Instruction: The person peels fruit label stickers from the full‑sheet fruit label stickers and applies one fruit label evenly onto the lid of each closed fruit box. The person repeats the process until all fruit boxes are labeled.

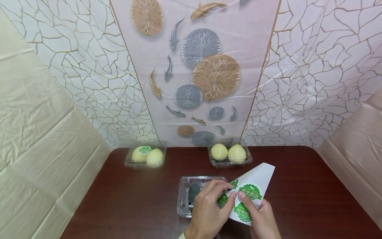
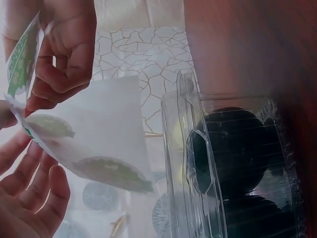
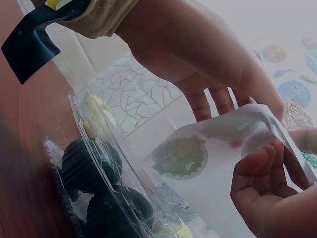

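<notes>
Both hands hold a white sheet of green scallop-edged stickers (image 1: pixel 259 176) over the table's near side. My right hand (image 1: pixel 264 219) grips the sheet's lower right edge, its thumb on the printed face beside a sticker. With thumb and fingers, my left hand (image 1: pixel 209 207) pinches the sheet's left part, where it is bent upward. The left wrist view shows the bent part (image 2: pixel 22 64) and the pale back of the sheet (image 2: pixel 109 119). Behind and left of the hands sits a clear plastic box (image 1: pixel 183 199), partly hidden by the left hand. Dark round shapes (image 2: pixel 230 148) show inside it.
At the table's back left, a clear box (image 1: pixel 128 162) holds two pale yellow-green fruits (image 1: pixel 154 157), one bearing a green sticker (image 1: pixel 145 150). Another clear box (image 1: pixel 249 159) with two such fruits (image 1: pixel 237 154) stands back right. A patterned cloth (image 1: pixel 194 20) hangs behind the dark red table (image 1: pixel 131 205).
</notes>
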A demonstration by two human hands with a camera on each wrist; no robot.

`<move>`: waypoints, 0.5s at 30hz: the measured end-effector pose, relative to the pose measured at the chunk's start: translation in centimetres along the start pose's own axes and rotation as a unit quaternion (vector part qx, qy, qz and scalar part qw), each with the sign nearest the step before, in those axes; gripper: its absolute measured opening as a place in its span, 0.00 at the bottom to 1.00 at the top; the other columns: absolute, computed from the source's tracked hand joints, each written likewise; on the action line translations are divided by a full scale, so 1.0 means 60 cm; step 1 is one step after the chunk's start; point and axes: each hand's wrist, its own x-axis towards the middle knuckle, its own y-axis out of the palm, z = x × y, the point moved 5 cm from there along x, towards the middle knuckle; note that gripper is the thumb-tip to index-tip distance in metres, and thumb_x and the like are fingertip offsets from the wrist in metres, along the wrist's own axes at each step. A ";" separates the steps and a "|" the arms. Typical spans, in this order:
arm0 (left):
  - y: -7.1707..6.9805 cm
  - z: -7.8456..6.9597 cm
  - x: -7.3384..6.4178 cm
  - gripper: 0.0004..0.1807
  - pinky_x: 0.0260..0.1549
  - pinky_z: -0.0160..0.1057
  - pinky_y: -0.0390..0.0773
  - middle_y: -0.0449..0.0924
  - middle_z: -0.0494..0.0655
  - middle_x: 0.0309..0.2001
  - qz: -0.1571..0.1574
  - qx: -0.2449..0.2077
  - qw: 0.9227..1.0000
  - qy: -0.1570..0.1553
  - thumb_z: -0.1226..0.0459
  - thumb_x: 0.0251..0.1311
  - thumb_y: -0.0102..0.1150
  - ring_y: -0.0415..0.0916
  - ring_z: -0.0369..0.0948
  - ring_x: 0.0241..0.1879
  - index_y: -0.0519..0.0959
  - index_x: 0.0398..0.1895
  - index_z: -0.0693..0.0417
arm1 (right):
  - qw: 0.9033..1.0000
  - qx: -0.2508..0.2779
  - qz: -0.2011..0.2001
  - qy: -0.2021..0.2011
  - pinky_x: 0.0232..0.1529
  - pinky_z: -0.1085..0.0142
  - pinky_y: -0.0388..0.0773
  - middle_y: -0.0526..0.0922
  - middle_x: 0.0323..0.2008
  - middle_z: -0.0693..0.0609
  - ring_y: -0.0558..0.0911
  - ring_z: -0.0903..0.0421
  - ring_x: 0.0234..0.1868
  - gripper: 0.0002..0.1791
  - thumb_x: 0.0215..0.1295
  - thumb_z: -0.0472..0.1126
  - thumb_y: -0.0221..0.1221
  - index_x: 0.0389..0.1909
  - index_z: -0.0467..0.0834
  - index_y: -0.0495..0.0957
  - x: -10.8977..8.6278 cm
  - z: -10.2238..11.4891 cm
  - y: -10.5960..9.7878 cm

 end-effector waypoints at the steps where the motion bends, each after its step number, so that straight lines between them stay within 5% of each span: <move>1: -0.001 0.000 0.000 0.07 0.37 0.24 0.76 0.81 0.30 0.41 -0.002 0.001 1.000 0.003 0.58 0.59 0.69 0.77 0.27 0.38 0.85 0.40 0.42 | 1.000 -0.001 0.001 -0.003 0.32 0.62 0.85 0.88 0.35 0.50 0.87 0.56 0.33 0.09 0.72 0.38 0.57 0.38 0.52 0.85 0.000 0.000 0.000; 10: 0.000 0.000 -0.001 0.05 0.36 0.24 0.76 0.81 0.31 0.39 -0.020 0.001 0.999 0.033 0.59 0.58 0.69 0.79 0.27 0.36 0.85 0.37 0.44 | 0.999 -0.031 -0.011 -0.002 0.29 0.62 0.85 0.88 0.31 0.50 0.86 0.56 0.30 0.08 0.71 0.38 0.59 0.35 0.48 0.85 0.003 0.000 0.001; 15: 0.001 0.000 -0.001 0.03 0.35 0.24 0.76 0.81 0.30 0.38 -0.010 -0.017 1.000 0.019 0.60 0.59 0.69 0.78 0.25 0.35 0.86 0.36 0.43 | 0.999 -0.041 -0.018 0.001 0.29 0.62 0.85 0.88 0.31 0.50 0.86 0.56 0.30 0.07 0.70 0.39 0.59 0.35 0.48 0.85 0.002 0.000 -0.002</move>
